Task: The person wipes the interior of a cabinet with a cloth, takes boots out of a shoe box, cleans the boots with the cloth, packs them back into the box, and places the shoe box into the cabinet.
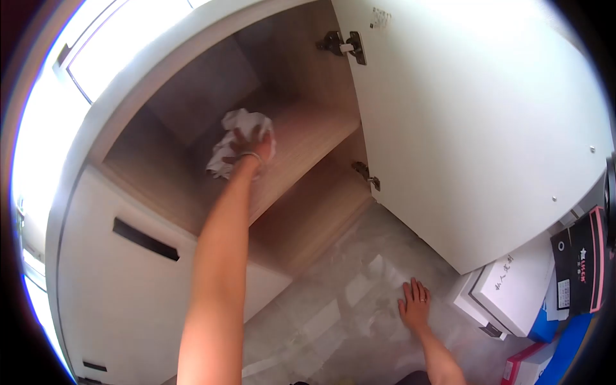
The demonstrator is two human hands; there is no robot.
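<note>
My left hand (249, 145) reaches into the open cabinet and is on a crumpled white cloth (244, 120), holding it against the upper shelf (301, 138). Its fingers are spread over the cloth, and a bracelet circles the wrist. Slight blur softens this hand. Lower right, my right hand (416, 307) is over the grey floor (359, 256) with its fingers stretched out and nothing in them. A ring shows on one finger. Whether this hand touches the floor I cannot tell for certain.
A white cabinet door (475, 128) hangs open on the right, on dark hinges (350, 47). Below it are a white box (513, 285), a black box with pink edges (581, 263) and a pink-and-white box (529, 364). A closed white front with a black handle (146, 239) is at left.
</note>
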